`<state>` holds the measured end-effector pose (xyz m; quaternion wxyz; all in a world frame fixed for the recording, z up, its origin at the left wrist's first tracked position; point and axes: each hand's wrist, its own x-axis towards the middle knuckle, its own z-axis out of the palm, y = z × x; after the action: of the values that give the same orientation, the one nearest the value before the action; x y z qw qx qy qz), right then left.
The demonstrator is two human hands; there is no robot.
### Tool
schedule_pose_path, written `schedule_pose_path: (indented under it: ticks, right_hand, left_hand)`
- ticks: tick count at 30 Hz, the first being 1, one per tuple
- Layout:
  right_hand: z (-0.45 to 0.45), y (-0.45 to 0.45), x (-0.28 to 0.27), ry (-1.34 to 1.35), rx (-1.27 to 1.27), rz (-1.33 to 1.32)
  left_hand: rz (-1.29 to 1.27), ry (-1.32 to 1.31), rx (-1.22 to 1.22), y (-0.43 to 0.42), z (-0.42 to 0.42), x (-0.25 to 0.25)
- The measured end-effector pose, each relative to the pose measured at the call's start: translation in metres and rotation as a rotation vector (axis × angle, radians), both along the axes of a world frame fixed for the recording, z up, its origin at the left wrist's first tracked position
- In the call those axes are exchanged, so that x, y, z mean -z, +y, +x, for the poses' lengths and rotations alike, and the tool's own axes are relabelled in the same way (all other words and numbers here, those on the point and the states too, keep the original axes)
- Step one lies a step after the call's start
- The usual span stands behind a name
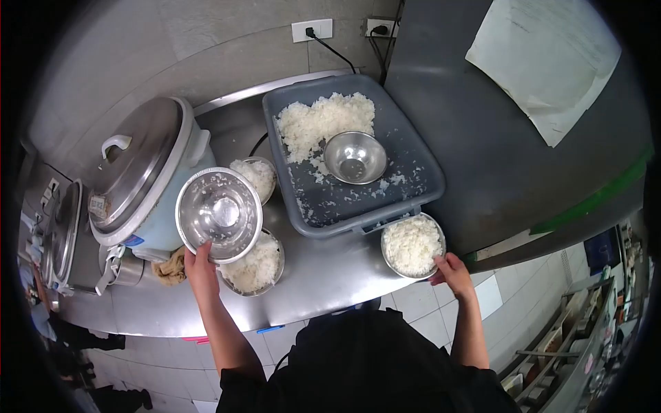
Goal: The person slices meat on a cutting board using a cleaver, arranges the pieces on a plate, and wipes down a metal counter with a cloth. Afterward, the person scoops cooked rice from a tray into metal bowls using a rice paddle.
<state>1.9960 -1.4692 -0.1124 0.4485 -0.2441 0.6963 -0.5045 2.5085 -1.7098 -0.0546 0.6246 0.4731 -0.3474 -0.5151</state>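
Observation:
My left hand point(200, 270) grips the near rim of a metal bowl point(219, 214) with grains of rice stuck inside. That bowl is tilted toward me above a rice-filled bowl point(256, 268) and partly covers it. Another bowl of rice point(257, 179) stands just behind. On the right, my right hand point(452, 274) is closed on the rim of a bowl heaped with rice point(413, 246), at the near edge of the grey tub point(422, 171). Inside the tub lie a mound of cooked rice point(327, 120) and a small metal bowl point(355, 157).
A large lidded rice cooker point(153, 162) stands at the left, with a metal pot point(125, 267) and a brown cloth point(170, 267) beside it. A grey panel with a paper sheet point(547, 65) rises at the right. Other people's legs point(82, 337) show at lower left.

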Motion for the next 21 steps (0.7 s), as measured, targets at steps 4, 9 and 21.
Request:
schedule_pose_path:
  ticks: [4,9,21]
  right_hand:
    - [0.001,0.000,-0.038,0.428,-0.010,0.119]
    - [0.017,-0.051,-0.100,0.510,-0.010,-0.198]
    - [-0.010,-0.355,-0.056,1.012,-0.426,0.415]
  left_hand:
    - [0.013,-0.161,-0.101,-0.011,0.038,0.006]
    - [0.159,-0.248,-0.194,0.025,0.105,0.027]
    - [0.308,-0.071,-0.261,0.106,0.144,0.092]
